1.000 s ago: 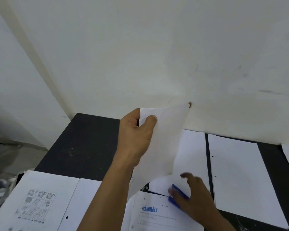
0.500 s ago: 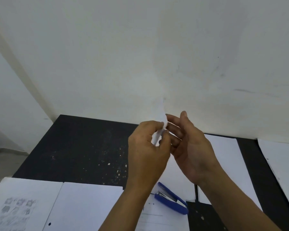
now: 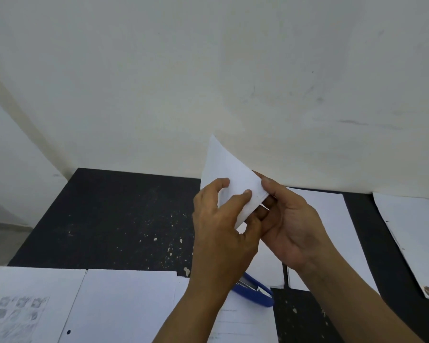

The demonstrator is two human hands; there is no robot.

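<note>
A big pale wall [image 3: 208,70] fills the top. Below it is my black table [image 3: 109,214], with little light specks on it.

White sheets lie flat on the table. One sheet with small gray pictures [image 3: 22,305] is at the near left. Just beside it is a blank sheet with a round hole [image 3: 124,305]. A plain sheet [image 3: 332,219] lies under my right arm, and another white sheet [image 3: 411,231] lies at the far right. A sheet with faint lines [image 3: 245,325] is close to me, between my arms.

My left hand [image 3: 221,231] and my right hand [image 3: 292,226] are up above the table, close together. Both hold the paper [image 3: 230,169]. My left thumb and fingers pinch it from the left. My right thumb is on top of its right corner and my right fingers curl under it. The paper is in the air in front of the wall, bent, with one corner pointing up.

A blue stapler [image 3: 255,293] lies on the lined sheet, partly hidden by my left wrist.
</note>
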